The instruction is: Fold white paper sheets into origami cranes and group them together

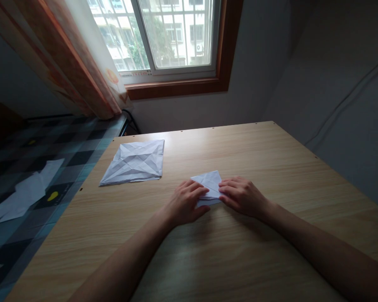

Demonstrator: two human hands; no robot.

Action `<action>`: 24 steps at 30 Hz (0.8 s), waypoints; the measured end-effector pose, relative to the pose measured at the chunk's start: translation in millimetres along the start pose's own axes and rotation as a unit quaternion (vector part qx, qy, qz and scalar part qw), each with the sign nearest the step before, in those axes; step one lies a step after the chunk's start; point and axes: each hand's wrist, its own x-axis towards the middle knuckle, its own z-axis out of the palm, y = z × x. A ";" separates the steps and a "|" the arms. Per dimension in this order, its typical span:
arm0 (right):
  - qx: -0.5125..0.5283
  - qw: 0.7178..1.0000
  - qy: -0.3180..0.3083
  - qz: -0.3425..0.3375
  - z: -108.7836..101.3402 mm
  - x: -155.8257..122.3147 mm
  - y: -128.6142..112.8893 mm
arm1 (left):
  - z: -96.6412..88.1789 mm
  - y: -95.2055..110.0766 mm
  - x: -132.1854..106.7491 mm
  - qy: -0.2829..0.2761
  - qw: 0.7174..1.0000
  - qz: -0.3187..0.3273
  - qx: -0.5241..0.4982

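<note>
A small folded sheet of white paper (pixel 211 183) lies on the wooden table (pixel 239 155) between my hands, with layers showing along its near edge. My left hand (pixel 189 201) grips its left side, fingers on top and the thumb at the near edge. On the right side, my right hand (pixel 242 193) holds the paper with fingers pressed together; its fingertips rest at the edge. Farther left on the table lies a stack of creased white paper sheets (pixel 135 161), apart from both hands.
Left of the table is a surface with a dark checked cloth (pixel 82 144), on which loose white paper pieces (pixel 28 195) lie. Behind stand a window (pixel 176 37) with a brown frame and an orange patterned curtain (pixel 66 54). A cable (pixel 343 102) runs along the right wall.
</note>
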 end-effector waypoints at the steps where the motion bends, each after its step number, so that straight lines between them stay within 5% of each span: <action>1: 0.000 1.000 0.000 0.001 0.0 -0.2 0.0 | 0.2 -0.1 0.0 0.000 1.000 -0.001 -0.001; 24: 0.009 0.999 0.007 -0.032 0.6 -3.3 7.6 | 0.7 -1.1 -0.8 -0.007 1.000 -0.007 -0.005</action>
